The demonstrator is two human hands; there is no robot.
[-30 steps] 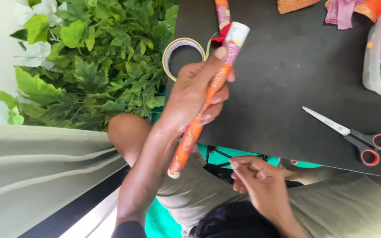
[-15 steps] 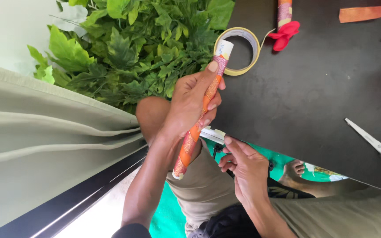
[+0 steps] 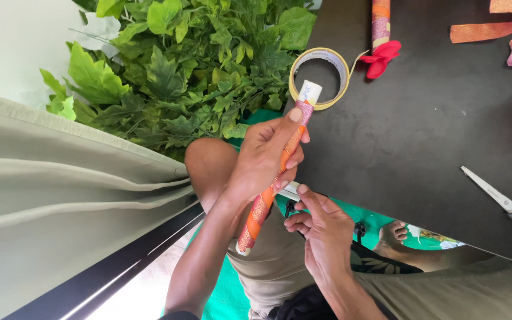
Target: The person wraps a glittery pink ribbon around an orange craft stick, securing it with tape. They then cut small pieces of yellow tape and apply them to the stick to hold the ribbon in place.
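Left hand (image 3: 265, 157) closed around an orange-wrapped tube (image 3: 274, 178) beside a tape roll (image 3: 319, 77); right hand (image 3: 321, 228) pinching the tape strip (image 3: 290, 191).

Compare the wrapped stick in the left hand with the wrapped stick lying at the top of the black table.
The held stick is gripped in the left hand and slants over the person's lap; the table stick lies untouched on the black table, running out of frame. The held stick shows a bare white tip; the table stick ends at a red flower. Both are wrapped in orange and glittery pink bands.
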